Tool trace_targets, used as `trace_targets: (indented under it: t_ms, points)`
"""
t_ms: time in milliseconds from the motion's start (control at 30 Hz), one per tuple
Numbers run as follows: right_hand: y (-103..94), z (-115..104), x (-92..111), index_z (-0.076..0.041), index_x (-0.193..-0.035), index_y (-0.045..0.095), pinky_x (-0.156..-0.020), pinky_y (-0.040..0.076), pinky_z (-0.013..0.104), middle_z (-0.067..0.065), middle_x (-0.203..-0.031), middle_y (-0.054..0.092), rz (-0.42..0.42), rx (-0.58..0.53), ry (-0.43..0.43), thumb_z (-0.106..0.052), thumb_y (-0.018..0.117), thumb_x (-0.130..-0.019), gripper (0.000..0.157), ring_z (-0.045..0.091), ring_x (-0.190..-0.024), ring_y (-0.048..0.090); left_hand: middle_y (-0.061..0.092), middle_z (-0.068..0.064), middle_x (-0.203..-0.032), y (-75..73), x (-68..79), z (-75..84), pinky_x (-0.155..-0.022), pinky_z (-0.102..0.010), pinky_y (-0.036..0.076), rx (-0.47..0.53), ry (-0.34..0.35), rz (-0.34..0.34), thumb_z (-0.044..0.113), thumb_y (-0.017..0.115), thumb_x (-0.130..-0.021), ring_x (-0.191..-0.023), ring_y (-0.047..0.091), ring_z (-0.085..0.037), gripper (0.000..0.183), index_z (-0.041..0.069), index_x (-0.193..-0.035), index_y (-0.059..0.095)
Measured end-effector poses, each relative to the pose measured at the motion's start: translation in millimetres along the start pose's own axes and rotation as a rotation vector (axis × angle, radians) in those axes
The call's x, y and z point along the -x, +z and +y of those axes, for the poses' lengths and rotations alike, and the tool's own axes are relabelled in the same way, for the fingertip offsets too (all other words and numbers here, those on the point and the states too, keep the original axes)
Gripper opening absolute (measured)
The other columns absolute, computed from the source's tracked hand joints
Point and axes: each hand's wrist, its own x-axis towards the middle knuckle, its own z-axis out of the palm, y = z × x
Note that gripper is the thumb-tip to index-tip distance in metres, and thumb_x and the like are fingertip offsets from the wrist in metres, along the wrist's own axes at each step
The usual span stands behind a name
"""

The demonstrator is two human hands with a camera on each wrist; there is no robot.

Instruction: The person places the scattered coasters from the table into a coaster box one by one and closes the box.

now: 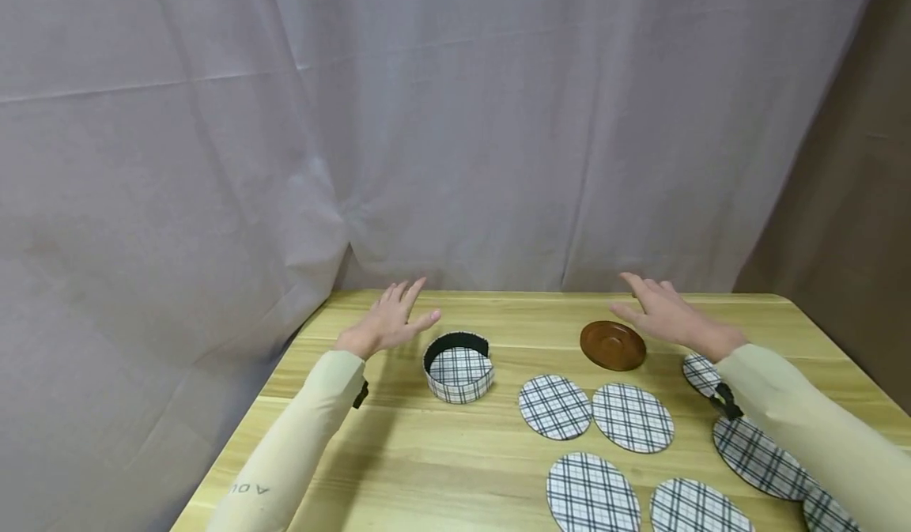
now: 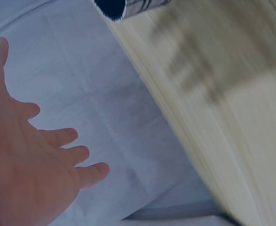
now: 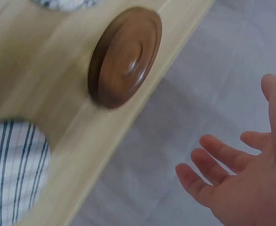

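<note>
Where the checked box [image 1: 459, 392] stood on the table [image 1: 427, 461], its mouth faced up and the gap in its wall faced right; its outline was round, about as long one way as another. The left hand [image 1: 387, 322] hung raised just to its left, fingers and thumb spread. Well to the box's right, the brown plate [image 1: 613, 346] lay flat, round too, its ringed face upward. Near its right edge hung the right hand [image 1: 669, 316], thumb apart, fingers parted and slightly bent. Closer to the person than the plate, two checked coasters [image 1: 555, 407] lay side by side, with two more nearer still. Further right, the right sleeve [image 1: 818, 405] hid parts of other coasters. Behind the table hung a grey curtain [image 1: 455, 137].
</note>
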Motion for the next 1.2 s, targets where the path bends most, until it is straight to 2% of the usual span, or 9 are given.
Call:
trace_targets:
  t_ms: [133, 300, 500, 667, 833, 1033, 1200]
  points:
    - [12.2, -8.1, -3.5, 0.004, -0.149, 0.028, -0.100, 0.034, 0.069, 0.034, -0.126, 0.056, 0.010, -0.020, -0.017, -0.050, 0.049, -0.099, 0.076, 0.052, -0.117, 0.047, 0.013, -0.021, -0.163, 7.1, 3.5, 4.6, -0.120, -0.064, 0.015, 0.017, 0.012, 0.007, 0.072, 0.034, -0.094, -0.150, 0.012, -0.043, 0.087, 0.023, -0.160, 0.005]
    - [26.0, -17.4, -7.1, 0.004, -0.149, 0.027, -0.091, 0.045, 0.063, 0.032, -0.123, 0.057, -0.012, -0.062, -0.013, -0.051, 0.049, -0.099, 0.077, 0.047, -0.114, 0.052, 0.016, -0.022, -0.162, 16.3, 8.2, 13.2, -0.120, -0.060, 0.020, 0.047, 0.049, 0.036, 0.069, 0.037, -0.095, -0.149, 0.017, -0.041, 0.086, 0.021, -0.160, 0.006]
    - [40.4, -28.2, -11.7, 0.004, -0.147, 0.032, -0.079, 0.054, 0.052, 0.027, -0.114, 0.062, -0.002, -0.118, -0.034, -0.047, 0.052, -0.099, 0.072, 0.035, -0.097, 0.064, 0.016, -0.018, -0.163, 25.6, 14.7, 21.7, -0.120, -0.057, 0.022, 0.096, 0.066, 0.048, 0.071, 0.037, -0.094, -0.149, 0.019, -0.038, 0.088, 0.023, -0.160, 0.003]
    - [53.5, -35.9, -11.4, 0.003, -0.145, 0.038, -0.074, 0.054, 0.043, 0.014, -0.102, 0.066, 0.001, -0.159, -0.029, -0.046, 0.054, -0.098, 0.069, 0.023, -0.089, 0.063, 0.013, -0.016, -0.164, 33.0, 22.1, 25.0, -0.120, -0.057, 0.024, 0.169, 0.051, 0.011, 0.073, 0.039, -0.091, -0.150, 0.018, -0.036, 0.091, 0.028, -0.159, 0.000]
    - [65.0, -44.3, -11.9, 0.001, -0.141, 0.043, -0.067, 0.050, 0.034, 0.007, -0.093, 0.066, -0.003, -0.198, -0.035, -0.046, 0.058, -0.097, 0.065, 0.015, -0.078, 0.059, 0.013, -0.015, -0.164, 39.9, 26.0, 28.3, -0.119, -0.059, 0.025, 0.256, 0.043, 0.017, 0.073, 0.046, -0.089, -0.150, 0.018, -0.036, 0.093, 0.029, -0.159, 0.001]
    - [79.2, -55.5, -7.1, -0.003, -0.131, 0.051, -0.064, 0.046, 0.029, 0.007, -0.094, 0.063, -0.091, -0.281, 0.003, -0.047, 0.063, -0.093, 0.060, 0.016, -0.077, 0.055, 0.010, -0.016, -0.164, 54.3, 32.6, 32.6, -0.116, -0.063, 0.027, 0.286, 0.014, -0.015, 0.066, 0.053, -0.090, -0.150, 0.017, -0.038, 0.094, 0.030, -0.159, 0.001]
    - [86.6, -65.4, -6.2, -0.002, -0.125, 0.056, -0.065, 0.046, 0.029, 0.008, -0.096, 0.062, -0.149, -0.344, 0.014, -0.045, 0.066, -0.092, 0.056, 0.017, -0.079, 0.055, 0.010, -0.018, -0.164, 64.6, 32.3, 36.9, -0.113, -0.065, 0.030, 0.276, 0.033, -0.027, 0.066, 0.057, -0.088, -0.148, 0.020, -0.040, 0.097, 0.030, -0.159, 0.002]
